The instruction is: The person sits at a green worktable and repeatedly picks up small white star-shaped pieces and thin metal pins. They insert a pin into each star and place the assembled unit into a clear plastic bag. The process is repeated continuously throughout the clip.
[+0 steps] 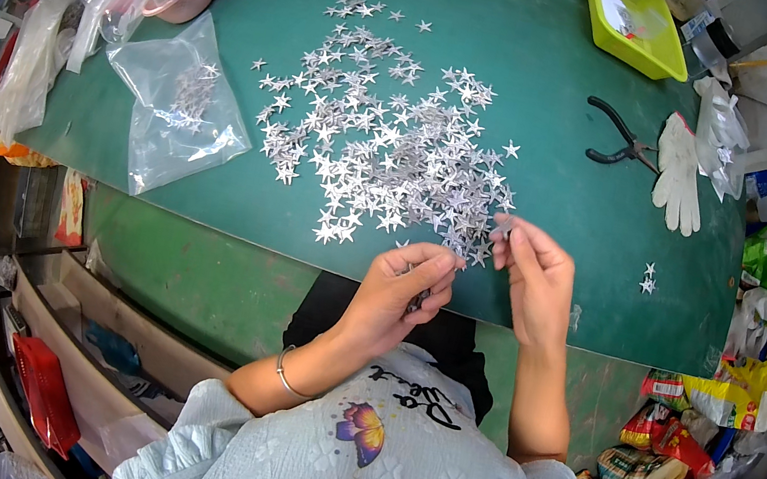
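Both hands work at the near edge of the green table. The left hand, wrist bent, curls its fingers closed around small metal pieces. The right hand, raised upright, pinches one silver star between thumb and fingertips. A flat heap of shiny stars covers the table's middle; a clear plastic bag lies toward its left edge, black pliers and a white glove toward its right.

My green work table, strewn with silver stars

On my table lie a heap of star pieces, a clear bag at my left, black pliers and a white glove at my right, and a yellow tray at the far edge.
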Available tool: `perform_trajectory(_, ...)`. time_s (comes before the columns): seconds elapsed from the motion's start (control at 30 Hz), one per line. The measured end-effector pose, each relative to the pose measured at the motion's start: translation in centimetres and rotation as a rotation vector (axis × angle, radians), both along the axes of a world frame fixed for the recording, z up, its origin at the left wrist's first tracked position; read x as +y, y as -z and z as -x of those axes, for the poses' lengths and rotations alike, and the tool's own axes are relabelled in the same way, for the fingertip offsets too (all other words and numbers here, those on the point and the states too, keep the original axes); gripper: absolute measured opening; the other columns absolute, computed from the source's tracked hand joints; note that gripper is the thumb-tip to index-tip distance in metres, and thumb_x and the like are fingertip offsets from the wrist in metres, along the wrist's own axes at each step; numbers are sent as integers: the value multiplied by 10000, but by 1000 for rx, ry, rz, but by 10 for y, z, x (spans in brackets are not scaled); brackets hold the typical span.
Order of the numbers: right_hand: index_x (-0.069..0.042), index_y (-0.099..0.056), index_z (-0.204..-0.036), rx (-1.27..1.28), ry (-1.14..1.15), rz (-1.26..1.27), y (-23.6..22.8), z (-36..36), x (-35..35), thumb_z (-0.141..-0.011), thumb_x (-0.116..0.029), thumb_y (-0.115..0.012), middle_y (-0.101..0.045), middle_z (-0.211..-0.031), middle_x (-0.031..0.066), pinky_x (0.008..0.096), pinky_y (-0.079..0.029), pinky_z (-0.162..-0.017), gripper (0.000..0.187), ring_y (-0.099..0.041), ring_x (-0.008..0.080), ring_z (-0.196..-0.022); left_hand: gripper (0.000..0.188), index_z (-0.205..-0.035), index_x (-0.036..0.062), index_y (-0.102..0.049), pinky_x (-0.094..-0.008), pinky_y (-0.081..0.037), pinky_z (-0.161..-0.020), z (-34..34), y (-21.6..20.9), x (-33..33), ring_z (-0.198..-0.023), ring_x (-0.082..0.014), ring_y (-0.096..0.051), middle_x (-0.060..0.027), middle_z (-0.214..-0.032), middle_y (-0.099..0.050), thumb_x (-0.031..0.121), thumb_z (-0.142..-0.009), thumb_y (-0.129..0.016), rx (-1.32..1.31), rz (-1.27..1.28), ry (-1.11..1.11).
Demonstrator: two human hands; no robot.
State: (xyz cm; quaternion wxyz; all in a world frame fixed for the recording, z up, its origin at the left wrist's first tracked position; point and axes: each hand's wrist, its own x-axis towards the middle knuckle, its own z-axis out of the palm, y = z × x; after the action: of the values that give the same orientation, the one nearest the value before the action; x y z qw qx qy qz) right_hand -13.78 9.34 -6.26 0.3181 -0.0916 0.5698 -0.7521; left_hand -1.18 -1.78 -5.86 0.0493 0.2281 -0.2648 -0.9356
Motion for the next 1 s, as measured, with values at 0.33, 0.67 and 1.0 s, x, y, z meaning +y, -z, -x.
perform_trajectory(0.33,57,-592,-945,-77,-127,158,-22,-32,17,-871,-39,-550,-643,-846,134,259,-466,-663,129,-601,160,-750,105,-899,10,-642,-155,-311,-448,1,-29,6,-560,-20,-443,11,-699,-566,72,-814,-634,-102,450,-11)
perform_trajectory(0.67,18,-609,-866,436,-151,-67,-39,-32,26,-794,21,-604,-622,-860,71,235,-403,-656,73,-510,114,-723,61,-834,-14,-642,-162,-288,-460,-6,-40,6,-540,-21,-424,8,-686,-535,31,-806,-612,-50,810,-61)
perform_trajectory(1.0,7,-614,-801,476,-185,-200,-60,-46,27,-801,-3,-599,-625,-724,56,253,-404,-559,19,-545,115,-632,82,-880,-8,-656,-197,-419,-656,-9,-49,6,-732,-57,-531,-20,-792,-629,23,-819,-610,-120,643,-32)
